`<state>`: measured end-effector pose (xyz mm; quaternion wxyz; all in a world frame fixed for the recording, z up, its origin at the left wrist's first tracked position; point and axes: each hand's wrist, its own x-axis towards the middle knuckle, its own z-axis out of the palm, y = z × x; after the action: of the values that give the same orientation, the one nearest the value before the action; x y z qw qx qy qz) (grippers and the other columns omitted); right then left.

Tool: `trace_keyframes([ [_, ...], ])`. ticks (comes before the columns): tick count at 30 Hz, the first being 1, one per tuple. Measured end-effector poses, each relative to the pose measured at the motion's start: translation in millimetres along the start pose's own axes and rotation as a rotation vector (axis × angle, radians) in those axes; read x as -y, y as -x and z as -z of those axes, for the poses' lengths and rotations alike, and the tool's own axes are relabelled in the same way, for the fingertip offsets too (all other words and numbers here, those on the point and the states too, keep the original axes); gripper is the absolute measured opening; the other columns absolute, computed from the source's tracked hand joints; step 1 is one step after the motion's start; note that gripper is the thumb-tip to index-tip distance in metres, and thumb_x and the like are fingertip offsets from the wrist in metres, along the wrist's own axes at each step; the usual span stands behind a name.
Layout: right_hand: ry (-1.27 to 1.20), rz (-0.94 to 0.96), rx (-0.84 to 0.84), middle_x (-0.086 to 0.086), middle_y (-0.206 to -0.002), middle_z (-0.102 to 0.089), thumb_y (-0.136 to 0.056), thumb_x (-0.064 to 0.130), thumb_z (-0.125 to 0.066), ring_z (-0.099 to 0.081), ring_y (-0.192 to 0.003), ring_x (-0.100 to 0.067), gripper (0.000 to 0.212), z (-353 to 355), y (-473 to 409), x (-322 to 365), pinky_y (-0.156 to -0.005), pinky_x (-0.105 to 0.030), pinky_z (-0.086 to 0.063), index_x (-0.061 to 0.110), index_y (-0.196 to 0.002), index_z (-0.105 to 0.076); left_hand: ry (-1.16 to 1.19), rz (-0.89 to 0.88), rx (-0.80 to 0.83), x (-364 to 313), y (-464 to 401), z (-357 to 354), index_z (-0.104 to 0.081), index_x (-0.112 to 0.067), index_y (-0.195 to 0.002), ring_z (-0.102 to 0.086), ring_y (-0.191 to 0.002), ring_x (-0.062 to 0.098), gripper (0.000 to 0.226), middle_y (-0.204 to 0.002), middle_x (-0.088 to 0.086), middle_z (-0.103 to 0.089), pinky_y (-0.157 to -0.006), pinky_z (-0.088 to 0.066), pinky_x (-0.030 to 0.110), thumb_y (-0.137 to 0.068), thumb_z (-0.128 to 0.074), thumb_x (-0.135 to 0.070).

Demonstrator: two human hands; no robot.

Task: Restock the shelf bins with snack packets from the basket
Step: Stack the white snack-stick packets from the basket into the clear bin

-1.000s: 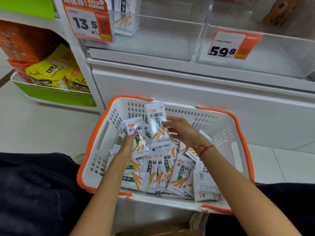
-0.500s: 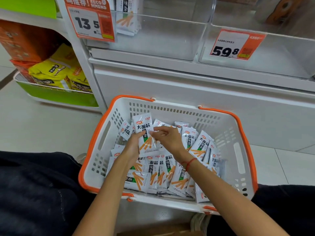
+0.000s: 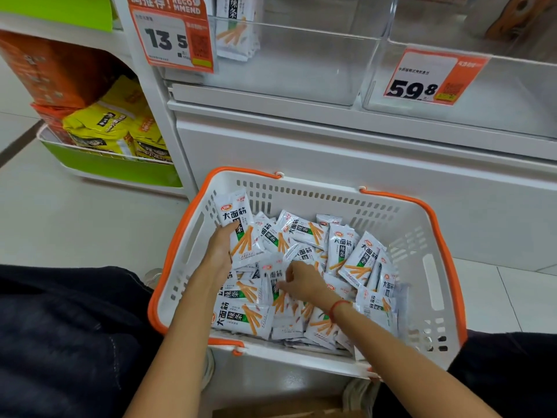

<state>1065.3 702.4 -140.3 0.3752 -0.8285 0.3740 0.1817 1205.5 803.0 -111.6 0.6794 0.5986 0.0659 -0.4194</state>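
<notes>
Your left hand (image 3: 218,251) grips a stack of white snack packets (image 3: 241,233), thumb on the printed face of the front one, holding them upright against the left inner wall of the basket (image 3: 422,233). Just to the right and nearer to you, your right hand (image 3: 303,285) reaches down into the loose heap of packets (image 3: 346,254), fingers curled and pinching the edge of one packet (image 3: 272,282) lying on top; a red cord (image 3: 336,309) circles that wrist. The heap fills the basket floor around both hands, and an orange rim (image 3: 446,251) runs round the basket. Beyond your grip, above the basket, the clear shelf bin (image 3: 301,61) holds a few of the same packets (image 3: 235,28) at its left end, beside the 13.5 price tag (image 3: 171,37). Further right sits a second bin (image 3: 512,86) carrying the 59.8 tag (image 3: 428,79)
</notes>
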Motion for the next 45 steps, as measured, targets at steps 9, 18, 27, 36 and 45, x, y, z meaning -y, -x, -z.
trace_keyframes([
  [9,-0.864,0.177,0.051,-0.007,-0.102,-0.065,-0.098,0.015,-0.049,-0.061,-0.085,-0.017,0.023,102.3,13.2,16.5,-0.070,-0.021,-0.052,0.023,-0.119,-0.054,-0.086,0.104,0.058,18.2,10.4,-23.4,-0.059,-0.012,-0.107,-0.061,-0.081,0.025,0.020,-0.102,0.015,-0.067,-0.086,-0.049,0.046,-0.098,-0.043,-0.019],
  [18,-0.289,0.168,-0.482,-0.002,-0.084,-0.069,-0.077,0.040,-0.075,-0.059,-0.072,-0.010,0.039,51.1,11.4,21.0,-0.063,-0.023,-0.045,0.011,-0.102,-0.066,-0.066,0.205,-0.001,21.5,19.9,-36.3,-0.062,-0.006,-0.122,-0.061,-0.099,0.036,0.045,-0.117,0.025,-0.063,-0.098,-0.044,0.052,-0.093,-0.036,-0.030],
  [27,-0.252,0.198,-0.519,0.007,-0.083,-0.057,-0.074,0.049,-0.074,-0.056,-0.076,-0.011,0.047,50.3,10.5,18.8,-0.062,-0.028,-0.045,0.022,-0.110,-0.064,-0.098,0.158,0.064,22.3,22.7,-45.6,-0.060,-0.011,-0.115,-0.057,-0.105,0.028,0.044,-0.119,0.015,-0.060,-0.095,-0.044,0.040,-0.080,-0.048,-0.034],
  [36,-0.372,0.512,0.009,0.006,-0.125,-0.051,-0.098,0.018,-0.048,-0.053,-0.108,-0.009,0.045,99.2,31.9,56.9,-0.083,-0.006,-0.044,0.021,-0.139,-0.031,0.043,-0.109,0.154,-16.6,37.6,-65.2,-0.066,-0.014,-0.087,-0.068,-0.058,0.014,0.035,-0.067,0.001,-0.073,-0.054,-0.055,0.025,-0.095,-0.033,-0.012],
  [45,-0.128,0.957,-0.585,0.015,-0.133,-0.047,-0.094,0.024,-0.057,-0.047,-0.121,-0.001,0.052,161.9,53.8,91.7,-0.097,-0.020,-0.041,0.034,-0.138,-0.032,-0.361,-0.610,0.253,-112.5,66.7,-73.3,-0.049,-0.014,-0.092,-0.049,-0.105,-0.001,0.010,-0.103,0.001,-0.050,-0.072,-0.039,0.010,-0.087,-0.056,-0.008],
])
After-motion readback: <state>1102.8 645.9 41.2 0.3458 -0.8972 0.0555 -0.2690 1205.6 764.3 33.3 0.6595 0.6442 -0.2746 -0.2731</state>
